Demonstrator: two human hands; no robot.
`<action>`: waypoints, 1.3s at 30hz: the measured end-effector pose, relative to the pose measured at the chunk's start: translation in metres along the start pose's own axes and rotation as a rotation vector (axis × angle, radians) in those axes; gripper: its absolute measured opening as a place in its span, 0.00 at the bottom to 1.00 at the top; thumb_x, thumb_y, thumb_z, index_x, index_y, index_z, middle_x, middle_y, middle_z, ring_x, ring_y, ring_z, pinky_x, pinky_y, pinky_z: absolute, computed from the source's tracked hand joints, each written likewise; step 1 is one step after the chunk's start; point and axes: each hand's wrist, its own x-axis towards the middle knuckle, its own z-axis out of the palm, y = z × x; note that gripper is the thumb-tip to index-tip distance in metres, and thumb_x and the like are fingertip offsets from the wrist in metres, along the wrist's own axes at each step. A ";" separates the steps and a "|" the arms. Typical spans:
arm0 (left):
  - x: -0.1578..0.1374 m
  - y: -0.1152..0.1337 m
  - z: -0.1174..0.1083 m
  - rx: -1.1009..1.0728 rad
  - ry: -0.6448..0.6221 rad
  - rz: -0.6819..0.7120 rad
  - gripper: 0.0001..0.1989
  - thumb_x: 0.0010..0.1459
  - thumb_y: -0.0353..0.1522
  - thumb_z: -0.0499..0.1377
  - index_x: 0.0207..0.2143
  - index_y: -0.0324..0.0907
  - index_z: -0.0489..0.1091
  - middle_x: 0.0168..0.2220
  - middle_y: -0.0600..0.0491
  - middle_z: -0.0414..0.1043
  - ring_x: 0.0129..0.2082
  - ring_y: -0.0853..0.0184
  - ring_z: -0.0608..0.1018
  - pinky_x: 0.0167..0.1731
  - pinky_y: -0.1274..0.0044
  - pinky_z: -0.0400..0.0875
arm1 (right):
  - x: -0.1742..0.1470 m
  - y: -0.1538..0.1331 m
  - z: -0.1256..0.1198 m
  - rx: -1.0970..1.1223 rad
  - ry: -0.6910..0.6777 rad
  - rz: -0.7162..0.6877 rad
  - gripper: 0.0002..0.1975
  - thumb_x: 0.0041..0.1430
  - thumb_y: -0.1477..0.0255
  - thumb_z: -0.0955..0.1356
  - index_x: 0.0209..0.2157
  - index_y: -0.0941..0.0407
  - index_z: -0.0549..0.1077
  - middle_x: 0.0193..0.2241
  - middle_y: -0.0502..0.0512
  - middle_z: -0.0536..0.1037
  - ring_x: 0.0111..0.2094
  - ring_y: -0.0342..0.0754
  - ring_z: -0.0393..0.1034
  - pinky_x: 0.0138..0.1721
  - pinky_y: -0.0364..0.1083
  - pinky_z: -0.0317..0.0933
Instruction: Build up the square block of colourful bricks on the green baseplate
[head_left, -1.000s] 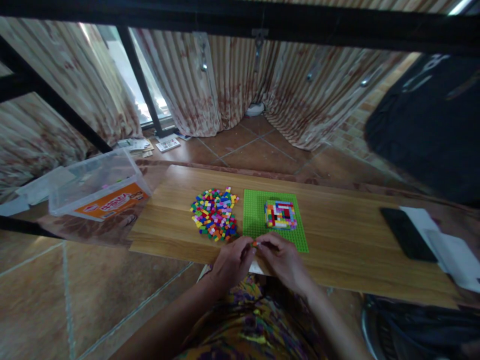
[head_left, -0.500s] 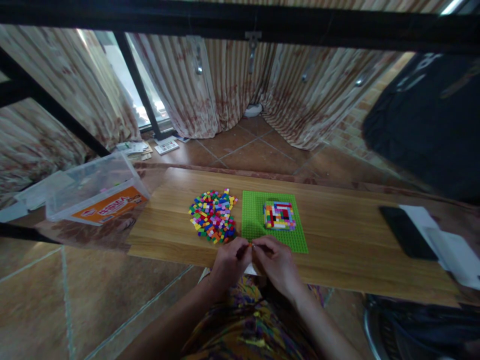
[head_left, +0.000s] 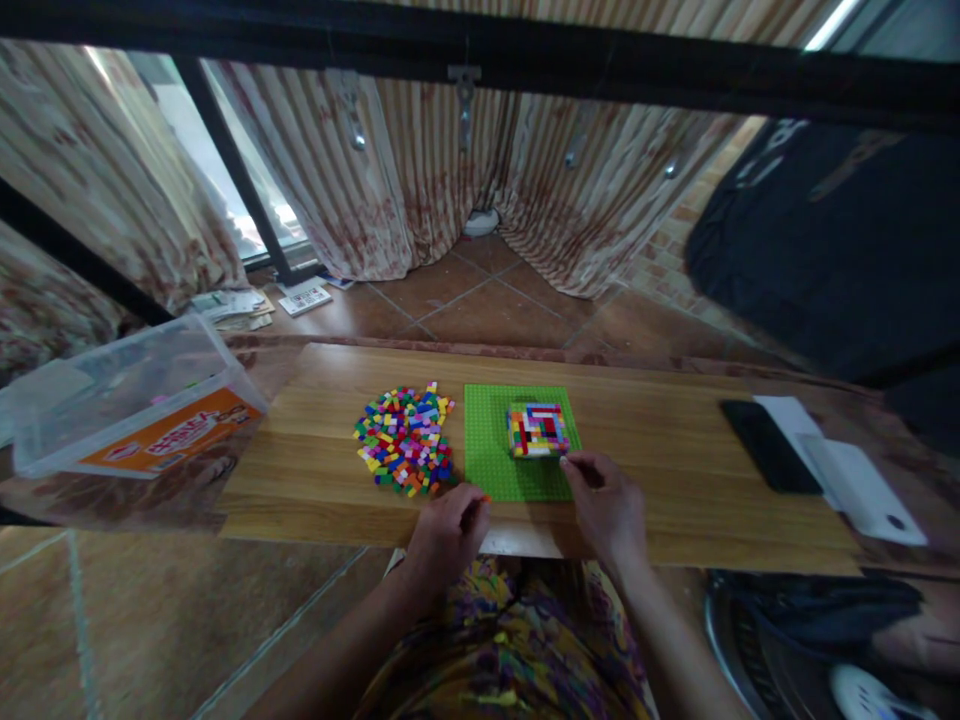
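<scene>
A green studded baseplate [head_left: 484, 470] lies on the wooden table, bearing a low multicoloured block structure [head_left: 536, 430]. My left hand [head_left: 450, 525] is closed at the table's near edge, just left of the plate's front; a small orange toy brick [head_left: 487, 498] shows at its fingertips. My right hand [head_left: 609, 500] is pinched at the front right corner of the structure. Whatever lies between those fingertips is too small to make out. Left of the plate spreads a pile of loose coloured bricks [head_left: 405, 440].
At the left stands a clear plastic bin [head_left: 150, 400] with an orange label. A black tablet-like slab [head_left: 772, 447] and white sheets [head_left: 862, 485] lie at the table's right end. Part of another person's arm [head_left: 922, 625] shows at the lower right.
My hands have parted: the right moved from beside the left out to the structure's front right corner. My left hand stays low with the orange brick. The view has shifted to the right.
</scene>
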 end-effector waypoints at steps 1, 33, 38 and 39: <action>0.000 -0.001 0.001 0.001 -0.004 0.007 0.06 0.62 0.29 0.53 0.33 0.41 0.68 0.26 0.55 0.71 0.25 0.72 0.73 0.28 0.81 0.66 | 0.002 0.002 0.000 -0.012 0.004 -0.015 0.16 0.56 0.57 0.67 0.31 0.55 0.78 0.31 0.58 0.82 0.32 0.51 0.76 0.36 0.49 0.68; -0.001 0.005 -0.002 0.025 -0.060 0.063 0.05 0.64 0.29 0.53 0.36 0.41 0.68 0.29 0.52 0.75 0.30 0.68 0.78 0.32 0.79 0.69 | 0.007 0.000 0.016 0.014 0.011 -0.015 0.15 0.58 0.60 0.66 0.35 0.56 0.79 0.35 0.60 0.83 0.35 0.53 0.77 0.41 0.51 0.68; -0.001 0.006 -0.004 0.031 -0.070 0.055 0.06 0.64 0.30 0.53 0.35 0.41 0.68 0.29 0.52 0.75 0.29 0.68 0.77 0.31 0.79 0.69 | 0.008 -0.004 0.014 0.040 0.017 0.035 0.15 0.56 0.60 0.67 0.34 0.56 0.79 0.34 0.60 0.83 0.35 0.53 0.77 0.39 0.50 0.68; 0.000 0.007 -0.004 0.035 -0.073 0.051 0.06 0.64 0.30 0.53 0.35 0.41 0.68 0.29 0.52 0.75 0.29 0.68 0.77 0.31 0.79 0.69 | 0.008 -0.004 0.014 0.049 0.016 0.046 0.15 0.56 0.60 0.67 0.34 0.56 0.79 0.33 0.60 0.83 0.35 0.53 0.77 0.39 0.50 0.68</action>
